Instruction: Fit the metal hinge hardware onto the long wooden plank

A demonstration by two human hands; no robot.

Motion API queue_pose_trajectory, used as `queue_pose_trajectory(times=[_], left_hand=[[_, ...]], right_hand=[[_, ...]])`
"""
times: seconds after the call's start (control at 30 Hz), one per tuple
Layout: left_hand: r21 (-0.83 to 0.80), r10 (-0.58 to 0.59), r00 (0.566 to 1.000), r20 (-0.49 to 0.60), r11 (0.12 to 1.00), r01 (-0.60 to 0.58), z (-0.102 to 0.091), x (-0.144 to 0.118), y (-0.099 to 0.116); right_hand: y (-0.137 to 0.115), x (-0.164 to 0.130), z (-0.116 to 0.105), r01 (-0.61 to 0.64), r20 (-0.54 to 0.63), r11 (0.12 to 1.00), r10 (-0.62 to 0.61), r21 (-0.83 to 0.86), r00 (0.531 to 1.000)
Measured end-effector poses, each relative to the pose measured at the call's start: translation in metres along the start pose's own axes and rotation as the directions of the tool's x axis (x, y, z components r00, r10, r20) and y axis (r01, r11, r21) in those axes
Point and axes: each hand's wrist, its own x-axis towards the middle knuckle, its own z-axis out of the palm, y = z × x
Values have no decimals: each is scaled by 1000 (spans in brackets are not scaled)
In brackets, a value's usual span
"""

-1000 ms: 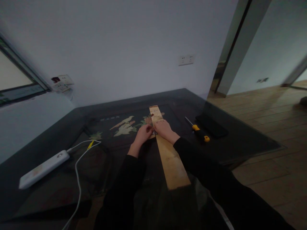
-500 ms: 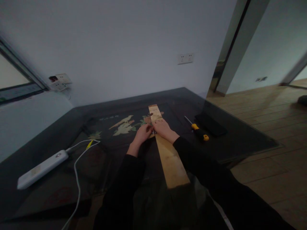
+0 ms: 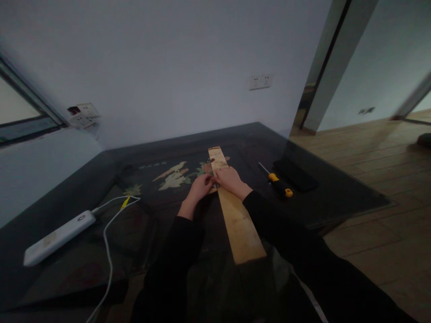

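Note:
A long wooden board (image 3: 240, 226) lies on the dark table, its near end toward me. My right hand (image 3: 229, 178) rests over the middle of the board, fingers curled inward. From the left, my left hand (image 3: 202, 185) meets it at the board's left edge, thumb and fingers pinched together. Between the fingertips sits a small shiny metal piece (image 3: 216, 185), mostly covered, too small to name. Part of another light wooden piece (image 3: 212, 191) shows under my left hand, beside the board.
A yellow and black screwdriver (image 3: 276, 179) and a flat black object (image 3: 295, 175) lie to the right. On the left are a white power bank-like device (image 3: 60, 237) and its white cable (image 3: 109, 251). The glossy table (image 3: 182, 141) meets the wall.
Almost nothing differs. Both hands stay at the same spot on the board, with only slight finger movement around the small metal piece.

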Motion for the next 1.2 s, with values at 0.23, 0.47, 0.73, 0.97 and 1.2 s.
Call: queue_pose_trajectory(times=[0.23,0.47,0.73,0.97,1.2], left_hand=[[7,7,1000,-1,1000,-7,1,0,-1],[4,-4,1000,19,1000,4,-1,1,2],[-1,0,1000,22,1000,0,-4,-2,5],[0,-7,1000,19,1000,7,-3,0,4],[-3,-4,1000,19,1000,4,-2,0,3]], right_hand=[[-4,3,1,-42,10,999,42,-5,999],[0,3,2,57,49,998,-56,-23,997],[0,-3,-5,24,20,1000,-24,21,1000],[-2,3,-3,8,62,1000,-9,9,998],[3,-1,1,36,18,999,-36,24,999]])
